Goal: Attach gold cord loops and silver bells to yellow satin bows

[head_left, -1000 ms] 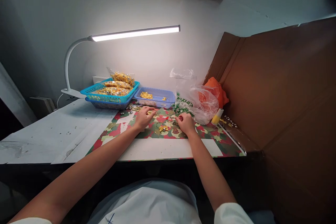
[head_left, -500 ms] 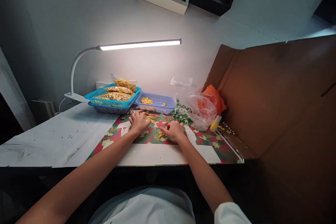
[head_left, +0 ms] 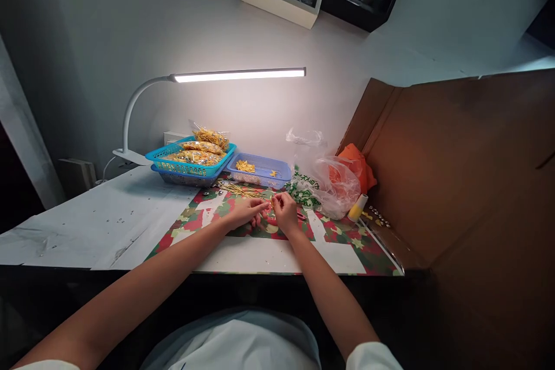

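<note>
My left hand and my right hand are close together over the patterned mat, fingertips almost touching. Between the right thumb and fingers a small golden piece shows, too small to name exactly. The left fingers are closed toward it, and what they pinch is hidden. Behind the hands lies a bunch of thin golden sticks. Beside the right hand something with a red handle lies on the mat, partly covered.
Yellow pieces fill part of a purple basket. Bagged yellow pieces sit in a turquoise basket, stacked on a blue one. A lamp reaches overhead. Plastic bags, a yellow-white bottle and a tall cardboard sheet stand right.
My hands, apart before, have come together. The left moved right from the golden sticks; the right lifted up off the mat. The yellow piece near the right hand has left the mat.
</note>
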{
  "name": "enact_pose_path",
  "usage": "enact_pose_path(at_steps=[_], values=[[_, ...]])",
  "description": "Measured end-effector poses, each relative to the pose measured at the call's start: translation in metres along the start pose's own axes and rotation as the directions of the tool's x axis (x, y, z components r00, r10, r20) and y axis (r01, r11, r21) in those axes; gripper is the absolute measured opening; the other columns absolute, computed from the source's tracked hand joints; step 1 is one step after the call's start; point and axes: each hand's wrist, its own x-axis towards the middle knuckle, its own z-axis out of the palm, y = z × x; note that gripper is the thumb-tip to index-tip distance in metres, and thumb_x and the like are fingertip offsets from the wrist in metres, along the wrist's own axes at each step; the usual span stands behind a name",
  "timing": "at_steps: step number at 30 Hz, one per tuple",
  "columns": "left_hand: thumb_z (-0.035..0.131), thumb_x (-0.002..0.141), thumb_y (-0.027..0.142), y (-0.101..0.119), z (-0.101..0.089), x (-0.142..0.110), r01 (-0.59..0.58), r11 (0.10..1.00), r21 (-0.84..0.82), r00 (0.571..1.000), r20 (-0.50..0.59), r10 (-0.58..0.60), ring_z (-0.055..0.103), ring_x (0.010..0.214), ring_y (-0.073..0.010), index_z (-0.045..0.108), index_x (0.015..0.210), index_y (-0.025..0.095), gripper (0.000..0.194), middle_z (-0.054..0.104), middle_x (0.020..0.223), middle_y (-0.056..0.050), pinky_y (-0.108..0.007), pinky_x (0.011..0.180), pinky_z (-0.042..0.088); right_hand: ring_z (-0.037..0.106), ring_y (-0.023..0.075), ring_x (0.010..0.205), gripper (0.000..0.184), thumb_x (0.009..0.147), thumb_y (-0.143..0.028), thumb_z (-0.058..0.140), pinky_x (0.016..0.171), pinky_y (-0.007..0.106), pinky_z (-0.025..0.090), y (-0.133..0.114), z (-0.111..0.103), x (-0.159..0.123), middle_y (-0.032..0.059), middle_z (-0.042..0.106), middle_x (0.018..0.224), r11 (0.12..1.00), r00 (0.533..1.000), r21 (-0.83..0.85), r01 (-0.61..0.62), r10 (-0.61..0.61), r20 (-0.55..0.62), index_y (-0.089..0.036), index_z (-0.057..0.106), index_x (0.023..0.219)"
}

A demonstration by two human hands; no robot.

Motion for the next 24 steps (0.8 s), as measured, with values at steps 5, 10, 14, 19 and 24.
enact_pose_path(at_steps=[5,10,14,19,24], values=[[0.057,0.097,0.036,-0.002,0.005,-0.001,0.006,0.983,-0.184,0.988,0.150,0.022,0.065,0.066,-0.0125,0.063,0.108,0.013,0.025,0.068,0.090,-0.003,-0.027,0.058,0.056,0.063,0.0140,0.076,0.024,0.097,-0.036,0.057,0.075,0.032,0.054,0.001,0.006,-0.003,0.0009,0.065,0.084,0.978,0.997,0.201,-0.050,0.061,-0.050,-0.015,0.063,0.088],[0.061,0.095,0.032,-0.005,0.002,0.001,-0.031,0.961,-0.273,0.992,0.109,0.063,0.065,0.071,-0.0134,0.063,0.109,0.014,0.023,0.067,0.095,-0.004,-0.028,0.060,0.057,0.064,0.0123,0.071,0.025,0.098,-0.037,0.056,0.068,0.029,0.056,0.005,0.011,-0.004,0.0009,0.066,0.084,0.921,0.990,0.366,-0.134,0.144,0.001,-0.014,0.064,0.094],[0.061,0.095,0.032,-0.005,0.004,0.002,-0.063,0.957,-0.282,0.996,0.048,0.080,0.065,0.071,-0.0132,0.063,0.109,0.014,0.022,0.067,0.097,-0.004,-0.027,0.059,0.056,0.066,0.0128,0.072,0.025,0.098,-0.036,0.056,0.067,0.029,0.057,0.008,0.016,0.000,0.0020,0.067,0.088,0.884,0.983,0.430,-0.184,0.175,0.060,-0.013,0.064,0.101],[0.060,0.096,0.033,-0.008,0.005,0.003,-0.071,0.965,-0.254,0.997,0.003,0.074,0.065,0.070,-0.0133,0.064,0.107,0.013,0.022,0.067,0.095,-0.004,-0.028,0.060,0.056,0.065,0.0124,0.071,0.025,0.098,-0.037,0.056,0.066,0.029,0.057,0.011,0.012,0.002,0.0022,0.067,0.089,0.898,0.982,0.397,-0.191,0.178,0.069,-0.014,0.064,0.102],[0.059,0.097,0.034,-0.011,0.004,0.006,-0.090,0.980,-0.175,0.996,-0.045,0.083,0.065,0.071,-0.0137,0.063,0.107,0.014,0.023,0.067,0.095,-0.004,-0.029,0.061,0.057,0.060,0.0116,0.064,0.025,0.097,-0.037,0.056,0.064,0.027,0.052,0.009,-0.005,-0.004,-0.0009,0.064,0.077,0.967,0.996,0.241,-0.086,0.091,-0.010,-0.014,0.063,0.091]])
